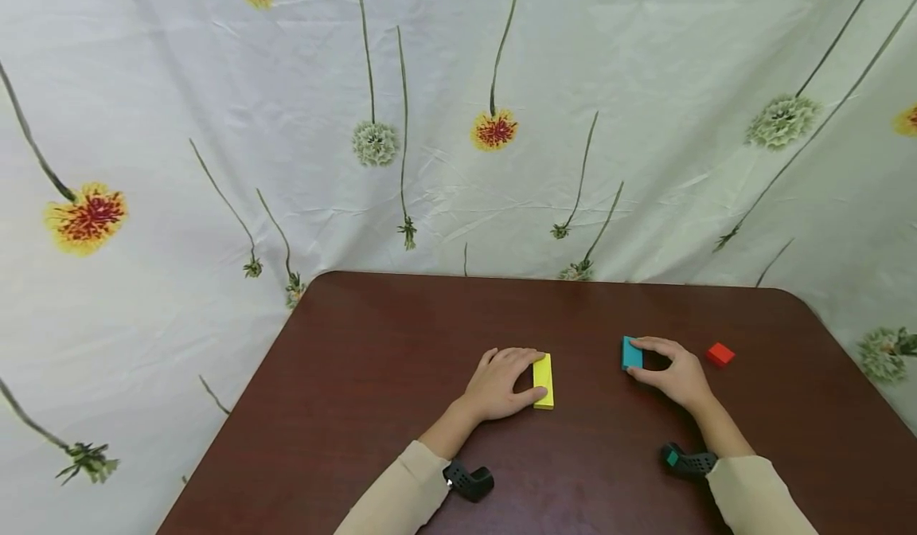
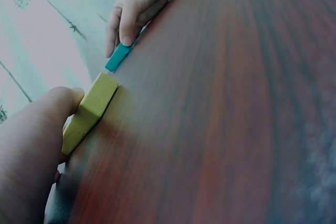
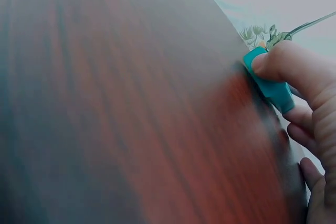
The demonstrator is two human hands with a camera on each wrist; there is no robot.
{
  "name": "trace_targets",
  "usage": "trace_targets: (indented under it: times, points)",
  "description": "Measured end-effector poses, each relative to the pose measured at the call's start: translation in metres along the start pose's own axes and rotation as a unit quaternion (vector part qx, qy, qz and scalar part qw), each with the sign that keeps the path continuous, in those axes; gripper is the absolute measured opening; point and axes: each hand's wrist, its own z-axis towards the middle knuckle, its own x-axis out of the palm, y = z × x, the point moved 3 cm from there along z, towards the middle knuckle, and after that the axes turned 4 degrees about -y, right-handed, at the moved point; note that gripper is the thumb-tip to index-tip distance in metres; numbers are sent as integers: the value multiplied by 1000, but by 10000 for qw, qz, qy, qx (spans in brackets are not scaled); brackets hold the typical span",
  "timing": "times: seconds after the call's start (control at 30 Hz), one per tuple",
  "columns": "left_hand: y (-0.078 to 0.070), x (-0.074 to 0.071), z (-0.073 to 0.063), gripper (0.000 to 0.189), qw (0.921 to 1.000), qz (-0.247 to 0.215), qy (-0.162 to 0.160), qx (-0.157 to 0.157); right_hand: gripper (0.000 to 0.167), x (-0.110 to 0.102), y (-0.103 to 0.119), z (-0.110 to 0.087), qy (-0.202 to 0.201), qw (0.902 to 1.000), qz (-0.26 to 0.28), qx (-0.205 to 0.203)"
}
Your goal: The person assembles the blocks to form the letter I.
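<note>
My left hand (image 1: 501, 384) pinches a long yellow block (image 1: 544, 381) by its two short ends, thumb at the near end and fingers at the far one. The left wrist view shows the same yellow block (image 2: 90, 113) beside the thumb, at the tabletop. To the right, my right hand (image 1: 673, 372) holds a smaller blue block (image 1: 632, 353) between thumb and fingers. In the right wrist view the thumb lies on this blue block (image 3: 270, 85). A gap of bare table separates the two blocks. A small red block (image 1: 719, 353) lies just right of the right hand, untouched.
The dark brown wooden table (image 1: 387, 344) has rounded far corners. Behind it hangs a white cloth (image 1: 301, 105) printed with flowers. Each wrist wears a black band device, one at the left wrist (image 1: 469, 482) and another at the right wrist (image 1: 688, 462).
</note>
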Motion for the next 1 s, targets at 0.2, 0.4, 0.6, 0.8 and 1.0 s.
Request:
trace_targets:
  times: [0.2, 0.4, 0.6, 0.8, 1.0]
  points:
    - [-2, 1, 1, 58, 10000, -6, 16, 44, 52, -2, 1, -8, -88, 9999, 89, -5]
    - [-2, 0, 0, 58, 10000, 10, 39, 15, 52, -1, 6, -15, -146, 9998, 156, -41]
    - [-1, 0, 0, 58, 10000, 6, 58, -12, 51, 2, 11, -18, -176, 9996, 217, -32]
    - [0, 1, 0, 58, 10000, 39, 55, -34, 49, 5, 20, -22, -119, 9993, 339, -51]
    - [2, 2, 1, 58, 10000, 24, 65, -58, 46, 10, 32, -27, -90, 9988, 441, -206]
